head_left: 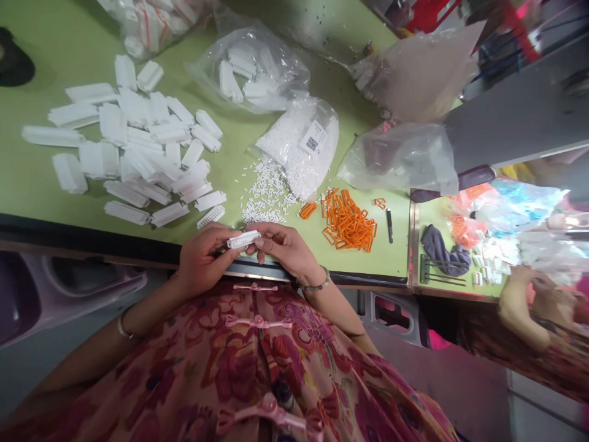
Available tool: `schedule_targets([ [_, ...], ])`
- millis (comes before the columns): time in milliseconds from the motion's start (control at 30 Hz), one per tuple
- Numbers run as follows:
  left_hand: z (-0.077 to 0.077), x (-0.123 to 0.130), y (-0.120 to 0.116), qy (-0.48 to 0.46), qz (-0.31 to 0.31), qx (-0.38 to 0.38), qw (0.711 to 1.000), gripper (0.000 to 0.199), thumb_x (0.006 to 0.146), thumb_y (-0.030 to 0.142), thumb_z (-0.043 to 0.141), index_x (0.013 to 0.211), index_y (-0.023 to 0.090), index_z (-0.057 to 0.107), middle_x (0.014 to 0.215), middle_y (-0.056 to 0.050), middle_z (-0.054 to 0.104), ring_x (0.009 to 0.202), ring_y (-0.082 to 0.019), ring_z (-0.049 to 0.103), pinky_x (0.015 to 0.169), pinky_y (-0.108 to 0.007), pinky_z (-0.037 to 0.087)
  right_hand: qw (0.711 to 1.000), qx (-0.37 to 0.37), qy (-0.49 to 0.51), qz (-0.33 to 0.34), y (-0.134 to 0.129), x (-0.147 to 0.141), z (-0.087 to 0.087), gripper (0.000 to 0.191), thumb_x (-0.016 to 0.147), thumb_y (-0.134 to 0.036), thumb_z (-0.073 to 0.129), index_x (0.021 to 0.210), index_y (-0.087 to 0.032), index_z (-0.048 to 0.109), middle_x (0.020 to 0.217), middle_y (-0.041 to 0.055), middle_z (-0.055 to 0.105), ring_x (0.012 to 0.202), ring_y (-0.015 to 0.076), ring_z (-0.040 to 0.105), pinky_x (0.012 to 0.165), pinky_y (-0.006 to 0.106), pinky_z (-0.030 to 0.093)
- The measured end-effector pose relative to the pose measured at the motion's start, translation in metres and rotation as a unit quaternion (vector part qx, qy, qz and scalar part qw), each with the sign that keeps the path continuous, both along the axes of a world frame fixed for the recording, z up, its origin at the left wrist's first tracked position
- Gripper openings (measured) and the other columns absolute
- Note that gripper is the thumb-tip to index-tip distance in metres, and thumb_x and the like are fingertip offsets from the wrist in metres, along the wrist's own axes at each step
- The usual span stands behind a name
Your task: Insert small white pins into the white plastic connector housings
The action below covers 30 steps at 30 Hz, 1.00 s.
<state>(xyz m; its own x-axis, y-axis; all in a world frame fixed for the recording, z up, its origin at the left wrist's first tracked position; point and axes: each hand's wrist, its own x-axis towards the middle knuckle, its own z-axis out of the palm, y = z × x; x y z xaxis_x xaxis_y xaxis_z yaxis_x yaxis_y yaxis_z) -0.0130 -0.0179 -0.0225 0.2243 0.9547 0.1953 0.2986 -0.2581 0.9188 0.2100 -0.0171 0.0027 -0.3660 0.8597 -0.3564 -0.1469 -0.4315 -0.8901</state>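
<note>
The left grip (202, 263) and right grip (286, 247) close on a white plastic connector (243, 239) from either end, steadying it between them just above the bench (391, 215).

A white label (313, 137) on the bag of white plastic pellets (288, 147) is showing a QR code (311, 143) and print too small to read.

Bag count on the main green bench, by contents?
Clear bags of white plastic housings: 2
Labelled bag of white pellets: 1
Plastic bags, no parts visible: 2
Total: 5
</note>
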Motion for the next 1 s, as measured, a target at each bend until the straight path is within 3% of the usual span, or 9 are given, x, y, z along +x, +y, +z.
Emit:
schedule_targets([
  [200,0.001,0.0,-0.001,0.019,-0.006,0.033,0.999,0.015,0.094,0.032,0.073,0.105,0.023,0.08,0.098,-0.005,0.081,0.073,-0.016,0.073,0.068,-0.026,0.062,0.998,0.005,0.024,-0.065,-0.003,-0.01,-0.011,0.039,0.081,-0.049,0.095,0.107,-0.023,0.082,0.087,0.0003,0.081,0.074,0.0141,0.073,0.073,0.03,0.066],
  [300,0.001,0.001,0.0,0.004,-0.005,0.051,0.999,0.013,0.093,0.029,0.076,0.103,0.023,0.08,0.097,-0.004,0.081,0.074,-0.016,0.074,0.07,-0.026,0.063,0.999,0.007,0.023,-0.027,0.002,-0.001,-0.01,0.04,0.082,-0.051,0.093,0.11,-0.023,0.082,0.09,0.0011,0.083,0.077,0.0157,0.076,0.068,0.028,0.066],
  [400,-0.002,0.003,-0.001,-0.049,0.028,0.026,0.998,0.014,0.091,0.026,0.08,0.105,0.023,0.08,0.099,-0.003,0.08,0.071,-0.015,0.075,0.065,-0.025,0.063,0.996,0.062,-0.056,0.006,0.01,0.029,-0.002,0.052,0.084,-0.052,0.091,0.127,-0.026,0.078,0.11,0.0049,0.084,0.084,0.0183,0.078,0.062,0.028,0.062],
  [467,-0.004,0.004,-0.001,-0.095,0.063,-0.001,0.993,0.016,0.089,0.026,0.085,0.104,0.023,0.08,0.095,0.0,0.078,0.067,-0.013,0.074,0.06,-0.023,0.062,0.963,0.152,-0.203,-0.09,0.012,0.053,0.003,0.038,0.091,-0.046,0.085,0.121,-0.025,0.078,0.105,0.0043,0.082,0.079,0.0152,0.073,0.064,0.027,0.059],
  [533,-0.005,0.006,-0.001,-0.13,0.084,-0.024,0.988,0.018,0.087,0.025,0.088,0.102,0.023,0.079,0.09,0.002,0.076,0.063,-0.011,0.074,0.056,-0.021,0.061,0.896,0.217,-0.356,-0.149,0.009,0.071,0.005,0.016,0.095,-0.036,0.078,0.101,-0.022,0.079,0.09,0.0028,0.078,0.072,0.014,0.068,0.068,0.029,0.057],
  [633,-0.004,0.007,0.0,-0.144,0.081,-0.051,0.985,0.02,0.085,0.026,0.089,0.101,0.023,0.078,0.087,0.003,0.077,0.062,-0.012,0.075,0.054,-0.021,0.062,0.852,0.281,-0.437,-0.062,-0.002,0.074,0.0,0.008,0.098,-0.027,0.072,0.097,-0.021,0.078,0.089,0.0043,0.077,0.076,0.0167,0.069,0.074,0.032,0.057],
  [767,0.001,0.008,0.0,-0.142,0.079,-0.067,0.984,0.018,0.084,0.022,0.086,0.1,0.027,0.079,0.088,0.002,0.077,0.062,-0.014,0.077,0.054,-0.023,0.063,0.816,0.348,-0.461,0.016,-0.01,0.054,-0.008,0.018,0.106,-0.022,0.061,0.11,-0.021,0.078,0.104,0.0102,0.078,0.096,0.0223,0.073,0.089,0.036,0.061],
  [1000,0.005,0.008,0.0,-0.116,0.071,-0.05,0.989,0.017,0.084,0.019,0.083,0.098,0.028,0.079,0.089,0.001,0.077,0.062,-0.016,0.077,0.053,-0.026,0.064,0.758,0.296,-0.573,0.092,0.005,0.037,0.002,0.016,0.102,-0.013,0.059,0.099,-0.018,0.074,0.098,0.0109,0.075,0.088,0.0226,0.069,0.082,0.033,0.054],
])
